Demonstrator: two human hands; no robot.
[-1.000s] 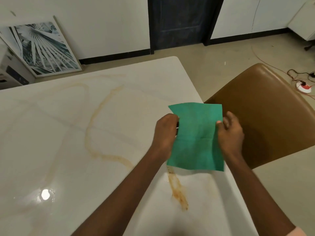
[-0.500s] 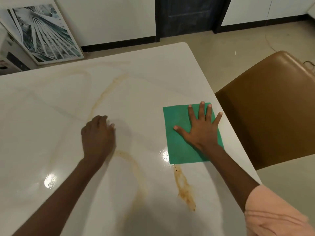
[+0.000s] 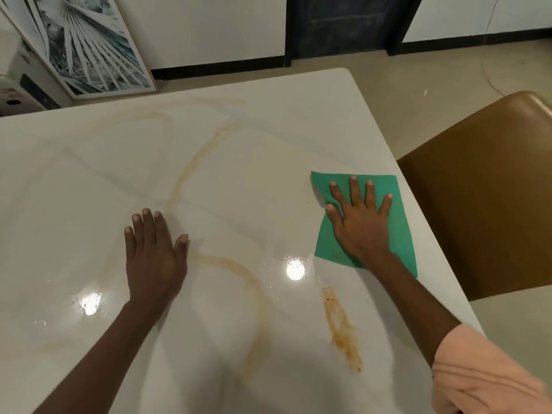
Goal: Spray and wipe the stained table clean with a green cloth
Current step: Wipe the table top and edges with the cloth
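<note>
The green cloth point(image 3: 398, 222) lies flat on the white table point(image 3: 268, 162) near its right edge. My right hand point(image 3: 360, 221) presses down on the cloth with fingers spread and straight. My left hand point(image 3: 153, 252) rests flat on the bare table to the left, fingers straight. Brown stains mark the table: a curved streak point(image 3: 239, 276) between my hands, a darker smear point(image 3: 342, 327) near the front right, and a fainter line point(image 3: 206, 150) running toward the far side. No spray bottle is in view.
A brown chair point(image 3: 484, 198) stands against the table's right edge. A framed leaf picture point(image 3: 80, 43) leans on the wall beyond the far left corner, next to a white box point(image 3: 21, 91). A dark door point(image 3: 346, 25) is behind.
A second ago both hands held the cloth up over the table. The right hand has since laid it flat and pushed it slightly away; the left hand now rests flat on the table.
</note>
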